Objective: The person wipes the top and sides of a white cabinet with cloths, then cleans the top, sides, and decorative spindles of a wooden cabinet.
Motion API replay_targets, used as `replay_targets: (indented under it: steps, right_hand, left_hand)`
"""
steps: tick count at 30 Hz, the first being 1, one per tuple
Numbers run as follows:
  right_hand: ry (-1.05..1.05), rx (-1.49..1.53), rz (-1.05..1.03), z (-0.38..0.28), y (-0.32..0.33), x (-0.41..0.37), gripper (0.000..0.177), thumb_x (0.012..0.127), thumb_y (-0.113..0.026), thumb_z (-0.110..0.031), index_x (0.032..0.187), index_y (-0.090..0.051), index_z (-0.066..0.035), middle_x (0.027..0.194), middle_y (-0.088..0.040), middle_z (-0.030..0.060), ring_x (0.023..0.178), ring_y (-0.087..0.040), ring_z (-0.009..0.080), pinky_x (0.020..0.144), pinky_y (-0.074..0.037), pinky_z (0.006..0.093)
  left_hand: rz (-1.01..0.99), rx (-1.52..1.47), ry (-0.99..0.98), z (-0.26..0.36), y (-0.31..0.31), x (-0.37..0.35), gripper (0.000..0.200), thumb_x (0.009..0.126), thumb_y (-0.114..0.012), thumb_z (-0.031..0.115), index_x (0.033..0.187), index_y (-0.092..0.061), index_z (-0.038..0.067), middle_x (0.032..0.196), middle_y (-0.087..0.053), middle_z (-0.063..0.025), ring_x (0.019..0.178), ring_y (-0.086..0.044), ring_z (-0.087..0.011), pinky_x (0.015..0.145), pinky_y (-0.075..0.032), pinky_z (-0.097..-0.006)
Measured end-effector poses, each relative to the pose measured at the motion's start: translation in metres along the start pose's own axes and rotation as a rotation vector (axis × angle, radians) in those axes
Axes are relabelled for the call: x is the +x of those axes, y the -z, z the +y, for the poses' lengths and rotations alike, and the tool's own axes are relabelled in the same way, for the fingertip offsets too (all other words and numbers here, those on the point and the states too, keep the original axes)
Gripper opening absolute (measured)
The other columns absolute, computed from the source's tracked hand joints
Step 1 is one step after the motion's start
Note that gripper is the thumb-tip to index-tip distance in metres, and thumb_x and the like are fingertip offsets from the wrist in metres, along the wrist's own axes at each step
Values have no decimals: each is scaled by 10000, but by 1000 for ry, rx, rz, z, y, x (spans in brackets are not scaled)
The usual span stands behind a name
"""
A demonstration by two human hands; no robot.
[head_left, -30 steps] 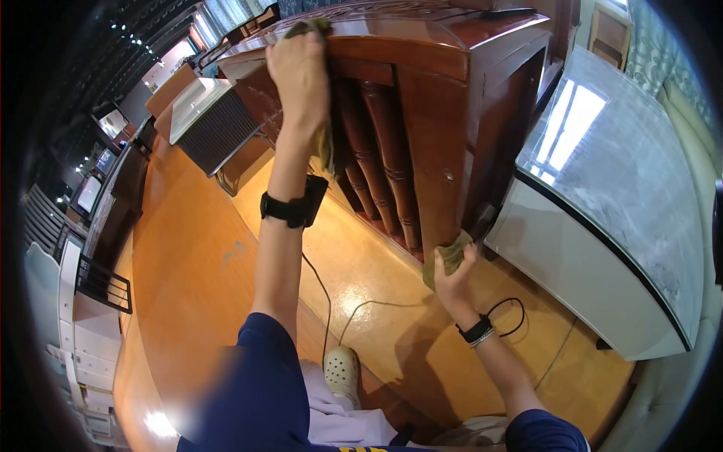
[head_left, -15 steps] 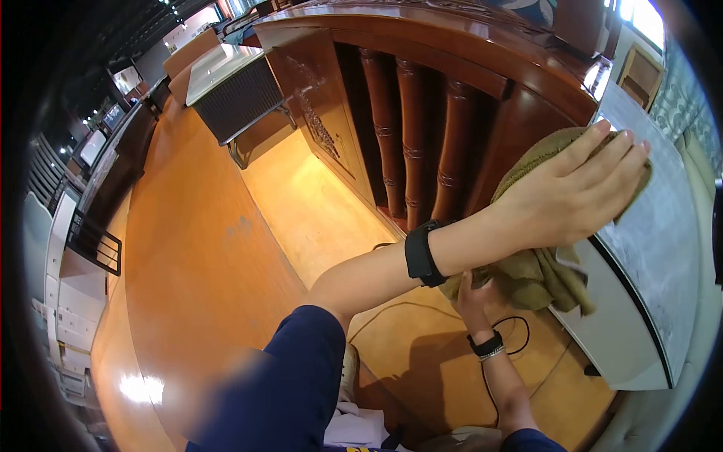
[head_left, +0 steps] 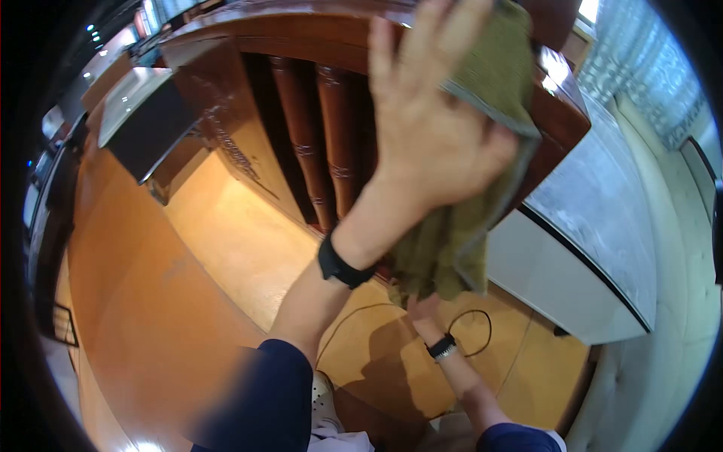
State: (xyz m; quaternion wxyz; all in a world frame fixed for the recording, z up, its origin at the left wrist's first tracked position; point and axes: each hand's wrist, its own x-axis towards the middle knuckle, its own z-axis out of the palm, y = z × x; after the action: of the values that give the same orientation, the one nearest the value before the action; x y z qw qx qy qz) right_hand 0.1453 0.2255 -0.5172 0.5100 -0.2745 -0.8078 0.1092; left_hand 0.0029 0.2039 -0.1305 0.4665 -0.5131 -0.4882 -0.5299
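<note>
Wooden cabinet [head_left: 279, 34]; left hand [head_left: 429, 135] higher than before, fingers [head_left: 382, 64] spread on cloth [head_left: 497, 71]; right hand [head_left: 426, 317], fingers unclear

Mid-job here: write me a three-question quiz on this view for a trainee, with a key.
1. Multiple choice: what colour is the cloth against the left hand? A) blue B) olive green C) white
2. True or false: the right hand appears higher in the picture than the left hand.
3. Fill in: in the picture, the grey tabletop lies to the ____ of the carved wooden posts.

Key: 1. B; 2. False; 3. right
</note>
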Motion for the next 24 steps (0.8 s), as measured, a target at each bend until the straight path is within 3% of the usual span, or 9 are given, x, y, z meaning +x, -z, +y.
replay_targets:
  steps: [2, 7, 10, 11, 14, 18, 20, 23, 24]
  right_hand:
    - [-44, -10, 25, -4, 2, -7, 535, 839, -574, -199, 1262, -346, 37, 1268, -416, 170, 1148, -419, 300, 965, -324, 427]
    - [-123, 89, 118, -10, -6, 6, 564, 806, -586, -196, 1235, -316, 52, 1185, -421, 267, 1029, -473, 403, 904, -372, 447]
    - [37, 88, 83, -3, 2, 8, 685, 764, -617, -137, 1260, -191, 66, 1089, -429, 310, 928, -480, 450, 812, -396, 475]
    - [27, 76, 72, -3, 9, 9, 685, 764, -617, -137, 1260, -191, 66, 1089, -429, 310, 928, -480, 450, 812, -396, 475]
    - [34, 161, -53, -10, 24, 21, 603, 781, -589, -111, 1231, -225, 56, 1086, -439, 292, 935, -489, 403, 797, -400, 452]
    - [-142, 286, -174, -22, 58, 46, 653, 817, -554, -152, 1289, -171, 88, 1237, -340, 231, 1101, -407, 302, 934, -338, 392]
    - [134, 338, 58, -41, 79, 94, 670, 845, -525, -245, 1297, -162, 91, 1245, -336, 215, 1107, -401, 268, 936, -337, 385]
    - [168, 596, 141, -60, 86, 141, 679, 866, -468, -343, 1306, -176, 84, 1268, -323, 214, 1133, -378, 276, 963, -306, 390]
    - [176, 590, 153, -73, 90, 160, 679, 866, -468, -343, 1306, -176, 84, 1268, -323, 214, 1133, -378, 276, 963, -306, 390]
  left_hand:
    - [52, 99, -46, -28, -7, -4, 541, 876, -344, 491, 1180, -484, 66, 1296, -428, -119, 1255, -305, -296, 1065, -66, -449]
    - [81, 270, -73, -46, 8, 2, 397, 856, -457, 326, 1116, -544, 38, 1228, -479, -126, 1173, -407, -327, 1024, -171, -476]
    - [158, 354, -83, -66, 0, 3, 343, 833, -497, 263, 1095, -531, 43, 1194, -500, -109, 1174, -412, -288, 1023, -180, -461]
    - [147, 486, -58, -71, 6, 6, 314, 840, -496, 229, 1088, -518, 37, 1169, -508, -106, 1153, -423, -259, 1003, -214, -449]
    - [133, 130, 116, -76, 21, 16, 359, 860, -514, 224, 1136, -463, -1, 1133, -483, -151, 1049, -448, -281, 918, -330, -375]
    - [58, 254, -45, -169, 42, -7, 304, 888, -421, 220, 1092, -495, 7, 1170, -483, -167, 1105, -427, -318, 983, -245, -409]
    - [33, 325, -132, -190, 47, -7, 301, 902, -374, 218, 1070, -511, 10, 1188, -482, -175, 1132, -416, -336, 1015, -202, -426]
    - [-9, 165, 78, -124, 37, 1, 372, 869, -388, 281, 1109, -537, 40, 1303, -418, -123, 1220, -344, -306, 1038, -121, -512]
    - [83, 227, 20, -117, 29, -1, 386, 938, -256, 236, 1158, -502, 35, 1242, -455, -124, 1175, -371, -309, 1020, -147, -500]
